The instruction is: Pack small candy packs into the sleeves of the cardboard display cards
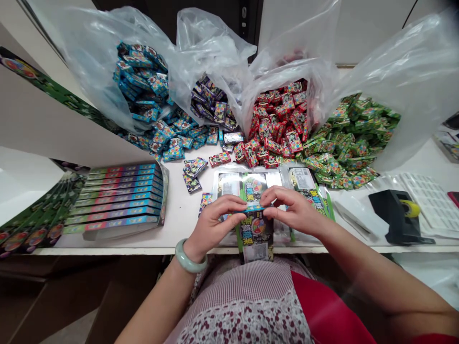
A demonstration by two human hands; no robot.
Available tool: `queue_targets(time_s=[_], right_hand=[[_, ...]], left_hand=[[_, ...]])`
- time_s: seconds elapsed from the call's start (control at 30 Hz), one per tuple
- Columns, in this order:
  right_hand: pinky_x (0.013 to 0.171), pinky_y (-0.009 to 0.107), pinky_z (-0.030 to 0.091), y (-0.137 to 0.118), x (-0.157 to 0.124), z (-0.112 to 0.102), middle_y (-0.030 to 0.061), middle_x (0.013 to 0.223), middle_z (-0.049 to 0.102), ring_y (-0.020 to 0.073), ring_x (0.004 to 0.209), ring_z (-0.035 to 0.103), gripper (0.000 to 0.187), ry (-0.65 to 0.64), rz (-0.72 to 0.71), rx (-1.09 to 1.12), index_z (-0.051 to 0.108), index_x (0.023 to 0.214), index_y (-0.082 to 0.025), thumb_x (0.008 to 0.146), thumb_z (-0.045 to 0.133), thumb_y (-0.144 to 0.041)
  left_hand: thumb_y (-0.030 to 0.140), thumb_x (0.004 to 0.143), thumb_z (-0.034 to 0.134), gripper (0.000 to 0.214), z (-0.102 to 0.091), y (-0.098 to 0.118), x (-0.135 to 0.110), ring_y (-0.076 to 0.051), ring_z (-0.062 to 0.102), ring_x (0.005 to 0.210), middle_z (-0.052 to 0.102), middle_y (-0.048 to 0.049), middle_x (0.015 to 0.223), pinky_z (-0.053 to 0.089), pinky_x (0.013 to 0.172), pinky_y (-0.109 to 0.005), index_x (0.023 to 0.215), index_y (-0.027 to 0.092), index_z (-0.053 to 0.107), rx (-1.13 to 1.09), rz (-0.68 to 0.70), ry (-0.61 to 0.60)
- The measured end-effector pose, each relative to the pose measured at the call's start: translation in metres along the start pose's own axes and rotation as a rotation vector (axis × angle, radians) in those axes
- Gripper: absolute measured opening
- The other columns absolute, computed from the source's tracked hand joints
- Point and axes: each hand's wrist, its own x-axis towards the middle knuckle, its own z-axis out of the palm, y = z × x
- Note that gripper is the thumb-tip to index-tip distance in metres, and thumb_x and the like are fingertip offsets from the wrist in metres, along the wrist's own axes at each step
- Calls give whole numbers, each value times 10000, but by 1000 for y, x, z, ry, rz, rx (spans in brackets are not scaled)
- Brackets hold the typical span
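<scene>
A dark printed cardboard candy carton with colourful lettering hangs over the table's front edge, close to my body. My left hand, with a pale green bangle at its wrist, pinches the left end of the carton's blue-edged fold. At the right end of the same fold, the thumb and fingers of my right hand are closed on it. Behind the carton lie clear plastic sleeves with printed card pieces. To their left are a few loose dark candy packs.
Plastic bags spill blue packs, purple packs, red packs and green packs along the back. Left stands a row of filled display boxes beside flat green cards. A black tape dispenser and label sheets lie right.
</scene>
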Motion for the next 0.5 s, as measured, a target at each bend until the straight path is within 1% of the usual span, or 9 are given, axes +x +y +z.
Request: queue_targets(time_s=[0.07, 0.1, 0.17, 0.23, 0.27, 0.4, 0.47, 0.5], right_hand=[[744, 305, 487, 7, -5, 4, 44, 936, 623, 151, 891, 582, 64, 28, -117, -64, 596, 911, -208, 859, 614, -241], [764, 313, 485, 10, -6, 7, 43, 935, 618, 151, 902, 580, 51, 47, -151, -88, 589, 914, -211, 866, 603, -217], [787, 323, 481, 17, -9, 12, 37, 918, 609, 149, 907, 577, 35, 86, -178, -119, 573, 888, -215, 884, 566, -181], [811, 336, 478, 22, -10, 16, 36, 921, 605, 154, 923, 574, 53, 112, -182, -132, 563, 889, -220, 889, 549, -169], [824, 343, 476, 24, -10, 17, 39, 932, 607, 158, 939, 571, 60, 126, -178, -137, 562, 905, -222, 892, 542, -167], [808, 335, 490, 29, -10, 22, 62, 995, 613, 176, 989, 568, 113, 228, -105, -101, 571, 995, -216, 893, 529, -190], [832, 339, 492, 29, -9, 28, 61, 983, 622, 176, 982, 576, 92, 283, -76, -79, 576, 972, -212, 893, 528, -208], [871, 346, 483, 29, -9, 31, 55, 957, 627, 171, 975, 579, 70, 310, -72, -77, 575, 938, -209, 897, 518, -212]], left_hand=[[179, 827, 642, 131, 2, -4, -4, -170, 623, 925, 667, -58, 963, 511, 821, -333, 945, 217, 683, 32, 30, -2], [174, 826, 642, 120, 4, -7, -6, -164, 621, 912, 660, -53, 946, 514, 797, -317, 933, 215, 679, 33, 18, 10], [182, 838, 625, 104, 10, -12, -7, -153, 618, 872, 644, -43, 918, 518, 740, -288, 931, 213, 657, 3, -51, 56], [198, 850, 607, 130, 16, -16, -6, -148, 614, 854, 629, -39, 924, 517, 724, -283, 977, 219, 629, -29, -115, 105], [203, 858, 596, 137, 17, -17, -5, -149, 609, 856, 623, -39, 928, 514, 732, -287, 991, 220, 622, -24, -125, 114], [206, 872, 571, 87, 18, -18, -1, -162, 589, 886, 611, -37, 910, 490, 783, -307, 928, 216, 637, 79, -52, 103], [216, 871, 570, 89, 18, -19, 0, -165, 587, 894, 614, -29, 925, 488, 799, -310, 930, 228, 635, 106, -56, 110], [226, 866, 575, 93, 18, -20, -1, -167, 587, 897, 616, -24, 935, 489, 805, -310, 934, 238, 637, 123, -69, 112]])
